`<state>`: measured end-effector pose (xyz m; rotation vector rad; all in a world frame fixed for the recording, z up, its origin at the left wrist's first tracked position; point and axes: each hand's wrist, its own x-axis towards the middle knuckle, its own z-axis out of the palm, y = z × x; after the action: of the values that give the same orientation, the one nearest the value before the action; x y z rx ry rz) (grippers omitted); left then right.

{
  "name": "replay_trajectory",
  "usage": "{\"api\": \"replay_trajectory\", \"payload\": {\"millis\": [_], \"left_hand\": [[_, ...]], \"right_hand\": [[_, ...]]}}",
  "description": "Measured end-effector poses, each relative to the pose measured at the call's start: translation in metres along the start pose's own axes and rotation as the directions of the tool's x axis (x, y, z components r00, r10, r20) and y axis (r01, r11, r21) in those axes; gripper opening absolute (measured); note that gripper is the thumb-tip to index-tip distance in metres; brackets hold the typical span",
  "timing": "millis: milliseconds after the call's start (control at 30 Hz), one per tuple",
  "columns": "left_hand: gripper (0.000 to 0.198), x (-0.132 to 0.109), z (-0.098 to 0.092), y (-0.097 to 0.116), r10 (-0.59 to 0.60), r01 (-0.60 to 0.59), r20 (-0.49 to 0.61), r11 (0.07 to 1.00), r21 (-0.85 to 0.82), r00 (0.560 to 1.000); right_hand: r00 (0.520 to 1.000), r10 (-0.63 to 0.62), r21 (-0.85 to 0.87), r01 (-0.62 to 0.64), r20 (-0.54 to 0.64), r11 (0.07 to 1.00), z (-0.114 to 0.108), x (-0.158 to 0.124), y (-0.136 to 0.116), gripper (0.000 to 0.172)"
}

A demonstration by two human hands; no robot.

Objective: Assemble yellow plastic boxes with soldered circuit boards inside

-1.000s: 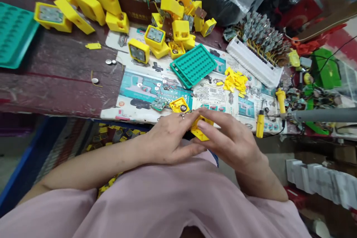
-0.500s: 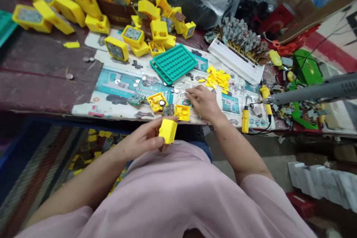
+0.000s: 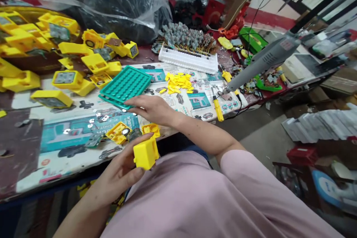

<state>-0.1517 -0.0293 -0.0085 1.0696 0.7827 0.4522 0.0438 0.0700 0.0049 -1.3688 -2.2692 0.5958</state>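
My left hand grips a yellow plastic housing between thumb and fingers, above my lap at the table edge. Over the near right corner of a green ridged tray reaches my right hand, fingers stretched and slightly apart. Whether its fingertips touch the tray cannot be made out. Just beyond the held housing lie an open yellow housing with a round dark-centred part and another open yellow shell. Small shiny metal pieces are scattered left of them, near a green circuit board.
Yellow housings crowd the left and back. Small yellow strips form a heap beyond my right hand. Farther back is a white rack of wired grey parts. A grey arm-like tool slants in near a yellow-handled screwdriver.
The view has swung to the right. My right hand has shifted from the small metal pieces to the tray's near corner. My left hand still holds the yellow housing, now turned slightly.
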Motion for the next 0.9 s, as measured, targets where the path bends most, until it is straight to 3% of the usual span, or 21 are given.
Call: {"api": "replay_trajectory", "payload": {"millis": [133,233,333,400,533,667,800,900], "left_hand": [[0.067,0.003,0.008,0.011,-0.022,0.02,-0.06,0.999,-0.036,0.998],[0.068,0.009,0.003,0.011,-0.005,0.004,-0.02,1.0,-0.026,1.0],[0.076,0.02,-0.001,0.008,0.024,-0.024,0.069,1.0,0.007,0.997],[0.082,0.028,0.0,0.006,0.055,-0.057,0.131,0.998,0.01,0.99],[0.076,0.04,0.009,0.005,0.063,-0.047,0.189,0.995,-0.088,0.98],[0.082,0.043,0.017,0.006,0.01,0.018,0.19,0.989,-0.147,0.982],[0.087,0.04,0.023,0.015,-0.048,0.07,0.155,0.987,-0.142,0.987],[0.083,0.037,0.025,0.024,-0.109,0.12,0.078,0.982,-0.145,0.991]], "right_hand": [[0.995,0.0,-0.051,-0.005,-0.103,0.999,-0.031,-0.054,0.001,0.028],[0.986,-0.104,0.111,0.119,-0.132,0.987,-0.07,-0.117,0.002,0.023],[0.999,-0.011,0.229,0.018,-0.03,0.973,-0.107,-0.165,0.006,0.014],[0.991,0.097,0.186,-0.079,-0.092,0.979,-0.118,-0.181,0.013,0.013],[0.956,0.185,-0.019,-0.194,-0.227,0.981,-0.102,-0.174,0.042,0.018],[0.929,0.23,-0.218,-0.298,-0.29,0.929,-0.073,-0.129,0.075,0.023],[0.912,0.355,-0.354,-0.407,-0.205,0.842,-0.058,-0.083,0.079,0.027],[0.946,0.304,-0.362,-0.324,-0.112,0.874,-0.067,-0.084,0.06,0.025]]}}
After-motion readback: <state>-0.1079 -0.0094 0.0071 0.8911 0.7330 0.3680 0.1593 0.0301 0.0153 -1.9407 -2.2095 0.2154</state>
